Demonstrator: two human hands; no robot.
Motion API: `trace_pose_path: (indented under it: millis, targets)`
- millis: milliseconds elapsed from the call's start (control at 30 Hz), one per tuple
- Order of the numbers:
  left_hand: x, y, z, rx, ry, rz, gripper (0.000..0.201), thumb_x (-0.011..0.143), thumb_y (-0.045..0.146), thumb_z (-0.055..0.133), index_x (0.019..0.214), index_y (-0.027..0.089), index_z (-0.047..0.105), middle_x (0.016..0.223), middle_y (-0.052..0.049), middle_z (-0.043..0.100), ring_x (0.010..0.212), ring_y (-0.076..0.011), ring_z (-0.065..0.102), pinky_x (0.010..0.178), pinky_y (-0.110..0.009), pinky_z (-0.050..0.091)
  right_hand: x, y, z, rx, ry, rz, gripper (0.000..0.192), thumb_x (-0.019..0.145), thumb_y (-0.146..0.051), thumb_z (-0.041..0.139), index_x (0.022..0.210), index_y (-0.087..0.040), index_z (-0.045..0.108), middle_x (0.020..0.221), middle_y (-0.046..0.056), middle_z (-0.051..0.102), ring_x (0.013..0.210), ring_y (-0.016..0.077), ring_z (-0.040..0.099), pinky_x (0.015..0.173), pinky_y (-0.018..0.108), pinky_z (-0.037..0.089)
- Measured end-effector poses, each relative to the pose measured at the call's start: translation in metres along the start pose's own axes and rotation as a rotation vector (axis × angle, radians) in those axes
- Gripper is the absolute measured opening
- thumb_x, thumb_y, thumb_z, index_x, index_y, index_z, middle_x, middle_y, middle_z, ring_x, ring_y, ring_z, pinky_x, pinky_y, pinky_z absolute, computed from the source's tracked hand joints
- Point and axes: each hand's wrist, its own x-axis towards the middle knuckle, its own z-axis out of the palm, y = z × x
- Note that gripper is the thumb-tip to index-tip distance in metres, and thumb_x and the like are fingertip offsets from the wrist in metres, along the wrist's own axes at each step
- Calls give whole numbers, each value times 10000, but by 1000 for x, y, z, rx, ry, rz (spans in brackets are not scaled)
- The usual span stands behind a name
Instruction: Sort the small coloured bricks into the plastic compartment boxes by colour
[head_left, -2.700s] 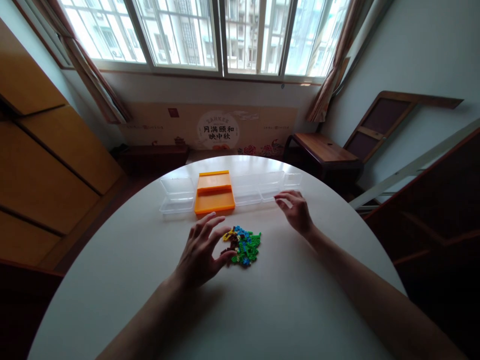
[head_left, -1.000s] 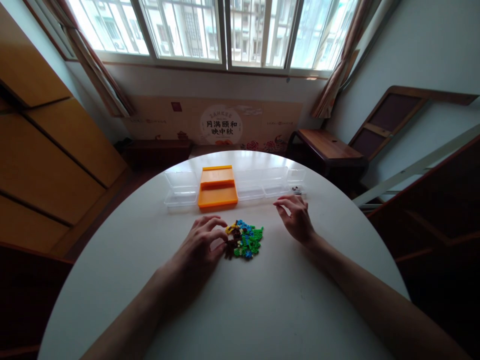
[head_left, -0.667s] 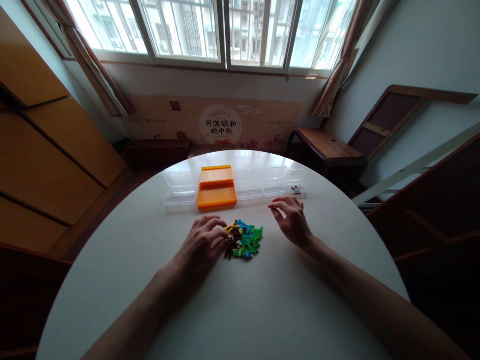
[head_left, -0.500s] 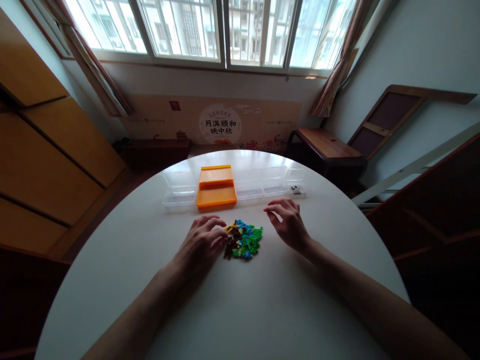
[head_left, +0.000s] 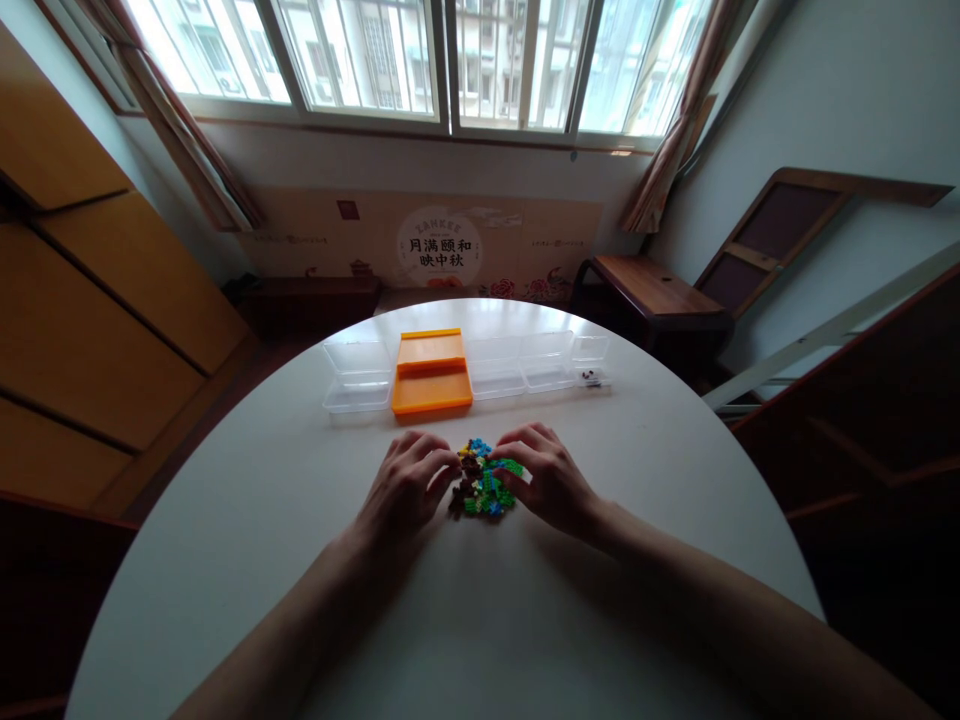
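Your left hand point(head_left: 405, 490) & right hand point(head_left: 546, 482) flank the brick pile point(head_left: 481, 478), fingers curled loosely on its edges, pinch unclear. Pick one brick w/ fingertips; don't scatter the rest.

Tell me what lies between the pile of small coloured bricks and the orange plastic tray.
In the head view, only bare white round table separates the pile of small coloured bricks from the orange plastic tray; nothing sits on that stretch.
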Motion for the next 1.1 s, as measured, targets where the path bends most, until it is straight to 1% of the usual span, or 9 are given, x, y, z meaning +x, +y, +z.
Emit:
trace_pose_path:
  millis: [167, 333, 500, 633, 733, 833, 867, 1000, 1100]
  targets:
    - [4, 14, 2, -80, 45, -2, 88, 897, 200, 559, 838, 192, 624, 841, -32, 609, 820, -163, 491, 766, -304, 431, 1, -7, 4, 14, 44, -98, 111, 887, -298, 603, 913, -219, 676, 904, 53, 685, 877, 202, 553, 798, 354, 456]
    - [6, 21, 4, -113, 57, 13, 61, 893, 194, 569, 864, 195, 622, 846, -34, 615, 829, -167, 490, 764, -307, 430, 3, -10, 1, 1, 85, -145, 130, 902, -286, 587, 840, -206, 669, 854, 45, 687, 850, 179, 557, 778, 322, 455]
    - [6, 21, 6, -120, 72, 14, 72, 898, 197, 560, 872, 195, 626, 850, -37, 620, 828, -166, 502, 765, -314, 441, 3, -10, 1, -8, 84, -158, 157, 919, -259, 560, 814, -200, 661, 838, 45, 688, 832, 171, 559, 780, 316, 448]
    - [5, 17, 3, -124, 48, -6, 81, 892, 241, 573, 906, 196, 639, 922, -54, 630, 885, -181, 525, 805, -342, 458, 4, -1, 1, 11, 102, -112, 129, 905, -243, 577, 817, -206, 665, 833, 40, 686, 820, 174, 565, 776, 322, 452]
    - [4, 13, 1, -117, 39, -8, 92, 880, 266, 593, 909, 192, 641, 952, -57, 630, 906, -187, 531, 819, -357, 463, 9, 21, -6, 49, 192, -4, 101, 881, -234, 604, 812, -203, 671, 842, 48, 682, 827, 182, 581, 773, 326, 473]
    - [3, 11, 0, -104, 66, -25, 89, 878, 264, 592, 894, 195, 646, 942, -52, 634, 898, -186, 535, 817, -360, 464, 14, 59, -21, 17, 361, 149, 113, 858, -265, 618, 788, -199, 677, 830, 57, 676, 842, 202, 596, 799, 353, 484]
    - [3, 11, 0, -100, 71, -29, 87, 879, 258, 587, 880, 195, 647, 937, -51, 635, 894, -185, 536, 815, -359, 464, 15, 74, -27, -1, 428, 210, 128, 846, -286, 622, 776, -195, 678, 826, 58, 677, 837, 206, 601, 805, 362, 485]
    - [3, 12, 1, -90, 59, -26, 85, 876, 232, 579, 844, 193, 648, 934, -53, 635, 899, -187, 534, 814, -356, 463, 13, 129, -51, -59, 683, 520, 252, 811, -387, 603, 818, -152, 693, 835, 83, 682, 744, 200, 602, 692, 336, 486]
    - [4, 11, 1, -85, 64, -18, 70, 869, 217, 584, 845, 192, 645, 932, -52, 634, 899, -187, 531, 812, -358, 463, 9, 155, -60, -148, 736, 597, 286, 788, -410, 603, 804, -142, 701, 821, 91, 683, 737, 204, 590, 693, 340, 471]
